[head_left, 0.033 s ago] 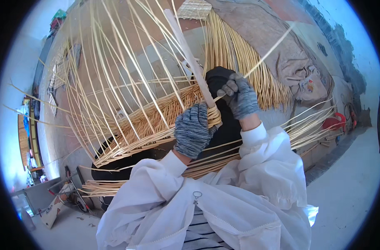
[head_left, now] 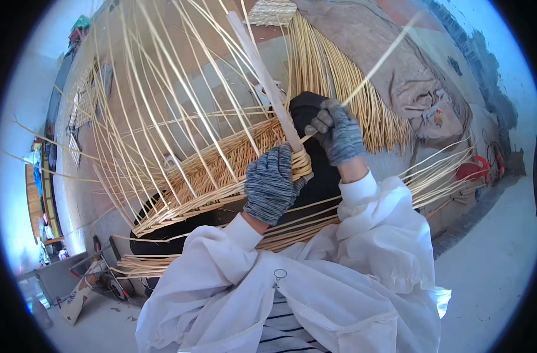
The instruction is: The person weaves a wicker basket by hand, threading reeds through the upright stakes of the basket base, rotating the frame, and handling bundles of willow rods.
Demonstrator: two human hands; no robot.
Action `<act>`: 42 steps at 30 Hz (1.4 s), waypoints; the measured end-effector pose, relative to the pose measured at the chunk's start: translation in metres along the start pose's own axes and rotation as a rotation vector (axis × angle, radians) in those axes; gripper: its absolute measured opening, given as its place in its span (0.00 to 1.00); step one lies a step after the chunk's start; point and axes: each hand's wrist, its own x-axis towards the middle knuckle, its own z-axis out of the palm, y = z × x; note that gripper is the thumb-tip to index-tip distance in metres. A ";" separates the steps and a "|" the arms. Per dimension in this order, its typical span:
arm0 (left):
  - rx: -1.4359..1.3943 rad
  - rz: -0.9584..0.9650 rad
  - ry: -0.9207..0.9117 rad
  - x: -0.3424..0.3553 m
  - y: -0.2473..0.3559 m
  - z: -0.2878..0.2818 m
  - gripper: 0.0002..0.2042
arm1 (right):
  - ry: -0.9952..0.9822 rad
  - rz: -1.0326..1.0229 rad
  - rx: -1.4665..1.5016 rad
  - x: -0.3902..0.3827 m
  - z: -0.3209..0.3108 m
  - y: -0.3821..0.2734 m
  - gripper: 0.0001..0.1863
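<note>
The pale floor [head_left: 486, 259] spreads around the person in the head view. A half-woven tan wicker basket [head_left: 209, 167] lies across what looks like a black-clothed lap [head_left: 321, 170], apparently for support. The grey-gloved left hand [head_left: 269, 185] curls closed over its rim beside a flat grey wooden stake [head_left: 262, 76], likely bracing it; the grey-gloved right hand [head_left: 341, 134] closes round a thin pale wicker rod [head_left: 383, 62], seemingly for tension.

Gloves [head_left: 269, 187] streaked grey; basket [head_left: 218, 160] golden-tan; jacket [head_left: 345, 291] white.
</note>
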 end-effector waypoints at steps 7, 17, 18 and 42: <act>0.029 0.130 0.027 -0.005 -0.010 0.007 0.32 | -0.020 -0.057 0.128 -0.012 0.016 0.008 0.08; -0.096 0.125 -0.055 0.000 -0.010 0.001 0.30 | -0.019 -0.108 0.279 -0.017 -0.027 0.041 0.14; -0.105 0.081 -0.136 0.002 -0.010 -0.003 0.31 | -0.028 -0.109 0.394 -0.015 -0.022 0.043 0.15; -0.538 0.016 -0.031 0.114 -0.056 0.019 0.14 | 0.118 0.145 0.357 0.114 0.017 0.005 0.20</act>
